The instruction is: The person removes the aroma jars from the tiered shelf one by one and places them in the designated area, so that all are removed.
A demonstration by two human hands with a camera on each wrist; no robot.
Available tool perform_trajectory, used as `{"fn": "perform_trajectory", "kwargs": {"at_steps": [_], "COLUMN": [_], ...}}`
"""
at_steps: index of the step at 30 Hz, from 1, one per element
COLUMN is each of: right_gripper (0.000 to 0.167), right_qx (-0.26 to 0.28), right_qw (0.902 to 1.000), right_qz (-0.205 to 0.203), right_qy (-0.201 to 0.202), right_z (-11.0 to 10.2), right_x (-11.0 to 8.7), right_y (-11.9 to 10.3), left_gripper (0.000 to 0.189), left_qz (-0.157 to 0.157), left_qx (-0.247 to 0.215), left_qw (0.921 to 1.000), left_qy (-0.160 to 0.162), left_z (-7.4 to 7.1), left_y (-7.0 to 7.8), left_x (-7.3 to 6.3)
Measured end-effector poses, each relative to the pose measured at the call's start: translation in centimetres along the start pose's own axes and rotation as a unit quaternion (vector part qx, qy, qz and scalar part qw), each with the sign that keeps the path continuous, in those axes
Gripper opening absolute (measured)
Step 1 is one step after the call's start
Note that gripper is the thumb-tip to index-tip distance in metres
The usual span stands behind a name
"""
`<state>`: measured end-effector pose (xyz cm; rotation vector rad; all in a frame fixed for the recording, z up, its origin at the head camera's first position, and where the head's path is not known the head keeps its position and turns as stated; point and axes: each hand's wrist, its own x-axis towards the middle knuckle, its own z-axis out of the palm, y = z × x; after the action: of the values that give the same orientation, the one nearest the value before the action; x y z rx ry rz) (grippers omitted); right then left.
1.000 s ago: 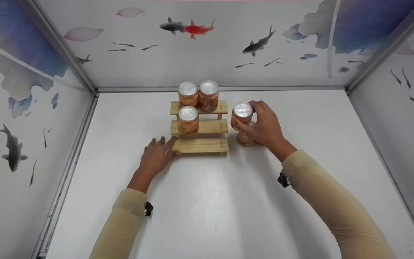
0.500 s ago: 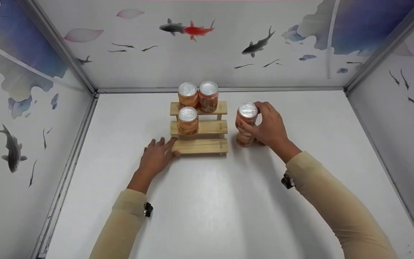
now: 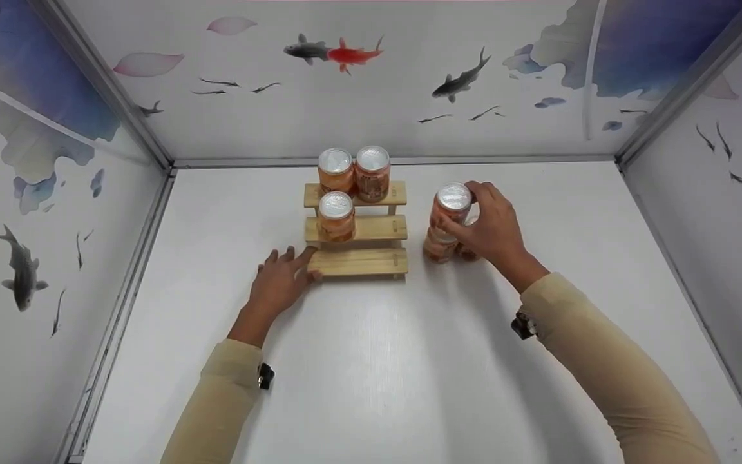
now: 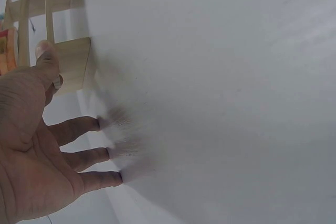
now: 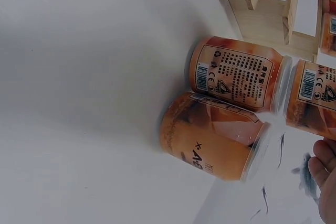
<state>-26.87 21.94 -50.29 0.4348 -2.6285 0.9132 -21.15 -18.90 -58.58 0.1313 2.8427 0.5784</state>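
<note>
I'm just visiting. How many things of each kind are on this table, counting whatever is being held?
Orange cans: 6 (3 on the rack, 1 in the right hand, 2 standing on the table)
Wooden rack: 1
Total: 7

On the white desk (image 3: 358,374) stands a wooden rack (image 3: 379,228) with three steps. Its top step (image 3: 399,193) carries a left can (image 3: 335,173) and a right can (image 3: 372,175), side by side; a third can (image 3: 337,219) stands at the left of the middle step. The left grip (image 3: 279,282) touches the bottom step's left end. To the rack's right, the right grip (image 3: 488,227) holds another can (image 3: 451,207) above two partly hidden cans (image 3: 439,249); contact between them is unclear. Fish (image 3: 355,55) decorate the back wall (image 3: 371,122).
</note>
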Motion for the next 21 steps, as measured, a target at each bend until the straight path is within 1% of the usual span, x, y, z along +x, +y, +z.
{"fn": "perform_trajectory", "kwargs": {"at_steps": [3, 10, 21], "right_gripper": [0.073, 0.070, 0.071], "right_qx": [-0.002, -0.008, 0.004], "right_qw": [1.0000, 0.9997, 0.9995], "right_qz": [-0.005, -0.014, -0.004], "right_qy": [0.006, 0.016, 0.032], "right_z": [-0.2, -0.7, -1.4], "right_x": [-0.1, -0.2, -0.6], "right_y": [0.2, 0.8, 1.9], "left_gripper": [0.066, 0.065, 0.065], "left_qz": [-0.003, 0.012, 0.006], "left_qx": [-0.003, 0.003, 0.004], "left_qw": [1.0000, 0.9999, 1.0000], "left_qy": [-0.002, 0.010, 0.005], "left_z": [0.0, 0.1, 0.1], "left_y": [0.0, 0.0, 0.1], "left_x": [0.0, -0.1, 0.0]}}
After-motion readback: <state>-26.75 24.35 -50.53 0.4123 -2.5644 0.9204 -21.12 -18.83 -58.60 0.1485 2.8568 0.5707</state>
